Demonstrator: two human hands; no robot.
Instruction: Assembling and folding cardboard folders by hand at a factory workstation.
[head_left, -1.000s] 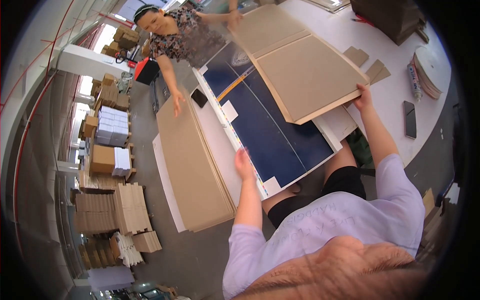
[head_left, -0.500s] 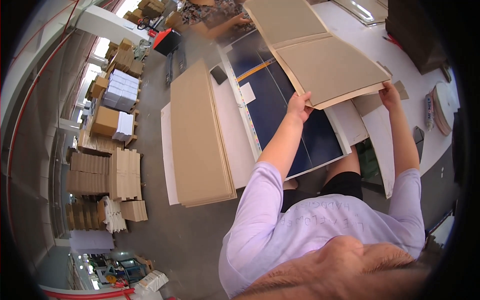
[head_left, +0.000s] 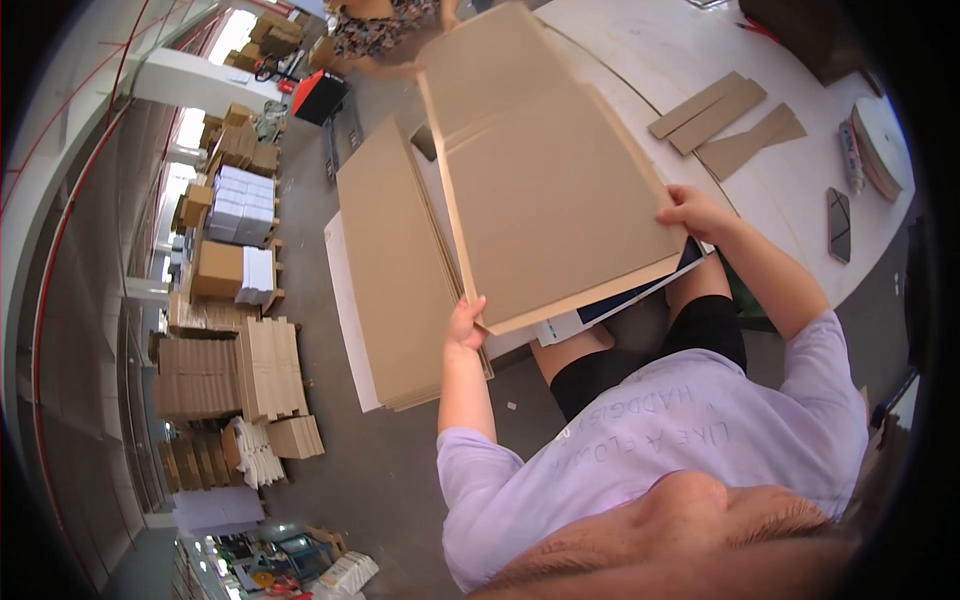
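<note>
A large tan cardboard panel (head_left: 560,205), creased across its far part and edged with a paler border, spans the space in front of me. My left hand (head_left: 466,323) is closed on its near left corner, thumb on top. On the near right side of the panel, my right hand (head_left: 693,213) grips the edge, thumb up. Below it, a dark blue printed sheet (head_left: 640,290) with a white margin shows only along the near edge; the panel hides the rest. Beyond the far end stands another person (head_left: 385,30) in a flowered top, with hands near the panel's far edge.
To the left lies a stack of long cardboard sheets (head_left: 390,260). The white table (head_left: 610,60) at right bears cardboard strips (head_left: 715,110), a phone (head_left: 839,225), a tube (head_left: 852,158) and a tape roll (head_left: 878,145). Loaded pallets (head_left: 240,270) line the floor at far left.
Both my hands have carried the panel leftward, off the white table and over the blue sheet, which it now mostly covers. The cardboard strips on the table have come into fuller view.
</note>
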